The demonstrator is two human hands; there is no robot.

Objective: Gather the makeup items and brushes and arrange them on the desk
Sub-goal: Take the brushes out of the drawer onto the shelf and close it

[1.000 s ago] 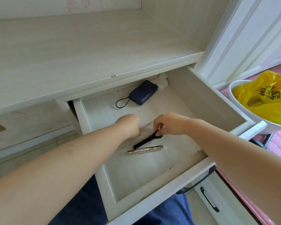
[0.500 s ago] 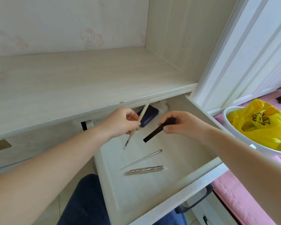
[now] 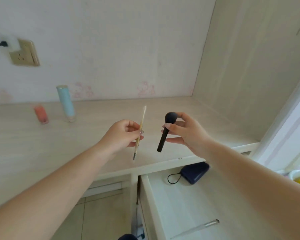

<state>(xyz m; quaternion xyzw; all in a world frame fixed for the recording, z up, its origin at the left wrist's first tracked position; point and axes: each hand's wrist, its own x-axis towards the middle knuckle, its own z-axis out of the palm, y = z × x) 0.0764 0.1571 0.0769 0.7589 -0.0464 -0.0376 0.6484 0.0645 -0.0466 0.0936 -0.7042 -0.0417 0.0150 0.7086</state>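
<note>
My left hand (image 3: 123, 135) pinches beige spoolie brush (image 3: 140, 132), right hand (image 3: 185, 130) pinches black brush (image 3: 166, 132), both above desk (image 3: 42, 149) front edge, bare room right of them

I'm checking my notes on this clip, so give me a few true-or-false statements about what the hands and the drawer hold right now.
1. The left hand holds a thin beige brush. True.
2. The right hand holds a blue tube. False: it holds a black brush.
3. The drawer is closed. False: it is open, with a dark blue pouch inside.
4. A light blue tube stands upright on the desk. True.
</note>
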